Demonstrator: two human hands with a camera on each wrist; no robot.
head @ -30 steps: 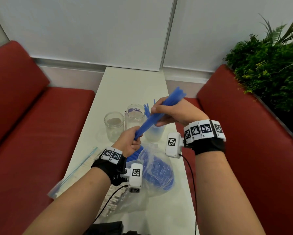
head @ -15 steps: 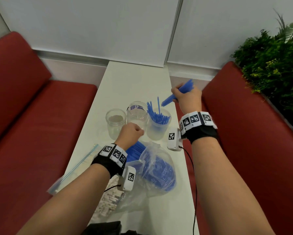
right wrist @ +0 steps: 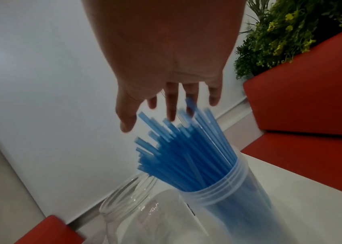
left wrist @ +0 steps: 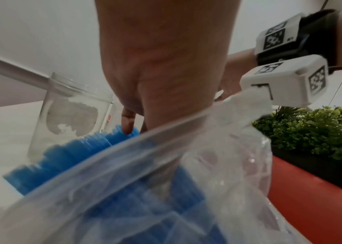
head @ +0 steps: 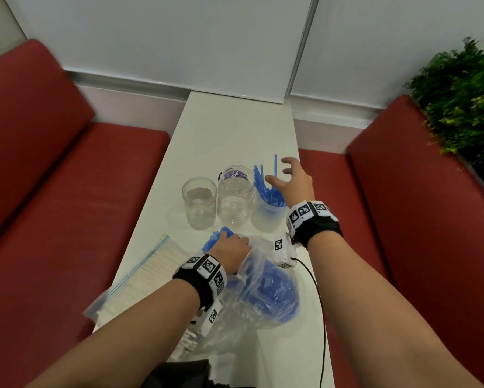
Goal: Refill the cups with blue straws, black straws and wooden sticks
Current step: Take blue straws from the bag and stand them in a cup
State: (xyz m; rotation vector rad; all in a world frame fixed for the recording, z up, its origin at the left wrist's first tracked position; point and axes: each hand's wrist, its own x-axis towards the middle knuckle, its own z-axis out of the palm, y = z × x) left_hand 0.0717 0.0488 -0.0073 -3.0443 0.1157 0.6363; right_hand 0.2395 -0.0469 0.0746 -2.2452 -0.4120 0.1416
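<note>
Three clear cups stand in a row on the white table (head: 235,130). The left cup (head: 199,203) and the middle cup (head: 236,197) hold no straws or sticks. The right cup (head: 267,217) is packed with blue straws (head: 266,189) (right wrist: 186,156). My right hand (head: 281,172) (right wrist: 166,105) hovers just above their tips, fingers spread and holding nothing. My left hand (head: 231,249) (left wrist: 155,82) is at the mouth of a clear bag (head: 263,289), its fingers curled over a bundle of blue straws (left wrist: 71,153) that sticks out of it.
A zip bag of wooden sticks (head: 154,270) lies on the table, left of my left arm. Red benches (head: 67,191) run along both sides of the table, and a green plant (head: 459,93) stands at the back right. A cable trails from my right wrist.
My right hand has dropped its bunch of blue straws into the right cup and spread its fingers. My left hand has moved back from the cups to the bag's mouth.
</note>
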